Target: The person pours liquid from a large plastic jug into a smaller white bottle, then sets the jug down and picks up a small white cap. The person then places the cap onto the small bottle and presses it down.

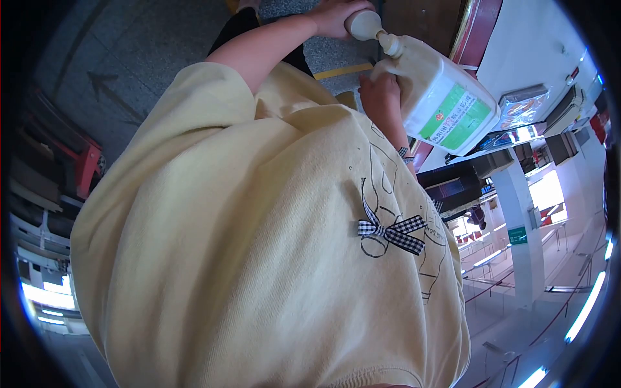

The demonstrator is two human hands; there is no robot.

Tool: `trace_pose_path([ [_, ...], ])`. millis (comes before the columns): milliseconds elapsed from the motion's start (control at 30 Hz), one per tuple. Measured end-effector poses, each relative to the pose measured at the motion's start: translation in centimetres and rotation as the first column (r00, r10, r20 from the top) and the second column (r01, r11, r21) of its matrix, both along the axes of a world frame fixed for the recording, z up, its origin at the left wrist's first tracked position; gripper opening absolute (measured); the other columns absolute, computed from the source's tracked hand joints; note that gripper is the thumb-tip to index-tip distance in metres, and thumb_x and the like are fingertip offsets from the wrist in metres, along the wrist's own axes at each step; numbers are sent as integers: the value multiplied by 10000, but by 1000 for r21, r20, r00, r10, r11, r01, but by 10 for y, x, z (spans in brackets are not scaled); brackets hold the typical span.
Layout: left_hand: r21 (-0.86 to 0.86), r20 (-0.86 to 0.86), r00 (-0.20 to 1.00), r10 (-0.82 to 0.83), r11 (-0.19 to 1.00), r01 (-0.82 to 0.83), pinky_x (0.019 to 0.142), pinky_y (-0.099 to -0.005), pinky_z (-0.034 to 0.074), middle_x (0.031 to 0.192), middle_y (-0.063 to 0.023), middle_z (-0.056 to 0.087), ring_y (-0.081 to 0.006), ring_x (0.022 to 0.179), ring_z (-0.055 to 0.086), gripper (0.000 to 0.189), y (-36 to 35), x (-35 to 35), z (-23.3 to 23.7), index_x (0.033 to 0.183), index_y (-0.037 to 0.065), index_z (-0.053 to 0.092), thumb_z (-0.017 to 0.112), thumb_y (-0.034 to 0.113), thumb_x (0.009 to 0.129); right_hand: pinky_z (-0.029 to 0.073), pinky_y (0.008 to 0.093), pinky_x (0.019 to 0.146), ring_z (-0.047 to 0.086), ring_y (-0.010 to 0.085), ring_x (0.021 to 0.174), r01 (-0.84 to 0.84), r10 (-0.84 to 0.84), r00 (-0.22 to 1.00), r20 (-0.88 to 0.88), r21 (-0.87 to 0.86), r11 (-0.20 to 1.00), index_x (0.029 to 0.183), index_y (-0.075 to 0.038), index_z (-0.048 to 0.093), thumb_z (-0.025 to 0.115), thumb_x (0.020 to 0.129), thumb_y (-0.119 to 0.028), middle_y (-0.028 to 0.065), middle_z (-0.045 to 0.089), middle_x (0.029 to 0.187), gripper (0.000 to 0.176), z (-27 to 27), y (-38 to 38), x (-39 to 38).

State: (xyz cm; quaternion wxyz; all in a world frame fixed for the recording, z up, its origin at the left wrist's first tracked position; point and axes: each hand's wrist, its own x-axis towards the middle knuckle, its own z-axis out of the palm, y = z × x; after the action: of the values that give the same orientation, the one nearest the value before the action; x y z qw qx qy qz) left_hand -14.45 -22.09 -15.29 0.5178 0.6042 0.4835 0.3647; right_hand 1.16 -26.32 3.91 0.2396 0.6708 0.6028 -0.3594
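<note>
My left hand (339,17) is closed round a small cream-coloured container (364,25) at the top of the head view. That container's narrow end meets the mouth of a large whitish plastic jug (430,74) with a green and white label. The jug is tilted, its neck towards the small container and its base to the lower right. My right hand (381,92) is wrapped round the jug's handle side, with fingers partly hidden. Any liquid between the two mouths cannot be made out.
A red-edged surface (477,32) lies beside the jug, with a plastic-wrapped package (524,103) farther right. Yellow line (343,71) on the grey floor. Red metal equipment (87,165) stands left. A white pillar (517,220) is at right.
</note>
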Motion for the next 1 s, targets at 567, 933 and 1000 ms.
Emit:
trace_pose_path([
  [567, -35, 11, 1000, -25, 999, 26, 1026, -503, 452, 1269, -198, 597, -422, 1230, 529, 604, 4, -5, 2, 1263, 128, 569, 830, 191, 722, 543, 501, 758, 662, 482, 839, -3, 4, 1000, -28, 44, 999, 922, 116, 587, 712, 894, -249, 323, 647, 866, 387, 3, 1, -1],
  [933, -13, 7, 999, -40, 999, 40, 1036, -508, 435, 1276, -198, 584, -427, 1233, 514, 580, 5, -8, 0, 1262, 133, 568, 808, 182, 737, 541, 506, 770, 663, 486, 862, 3, -2, 1000, -10, 19, 1000, 934, 119, 582, 720, 892, -242, 329, 649, 882, 388, 8, 4, -5],
  [1000, -43, 4, 999, -53, 998, 53, 1043, -509, 430, 1285, -198, 579, -427, 1240, 509, 585, 5, -7, 2, 1266, 135, 564, 810, 184, 737, 541, 508, 781, 662, 489, 872, 28, -27, 999, -17, 13, 1000, 955, 123, 581, 722, 891, -237, 328, 652, 890, 393, 6, 2, -3],
])
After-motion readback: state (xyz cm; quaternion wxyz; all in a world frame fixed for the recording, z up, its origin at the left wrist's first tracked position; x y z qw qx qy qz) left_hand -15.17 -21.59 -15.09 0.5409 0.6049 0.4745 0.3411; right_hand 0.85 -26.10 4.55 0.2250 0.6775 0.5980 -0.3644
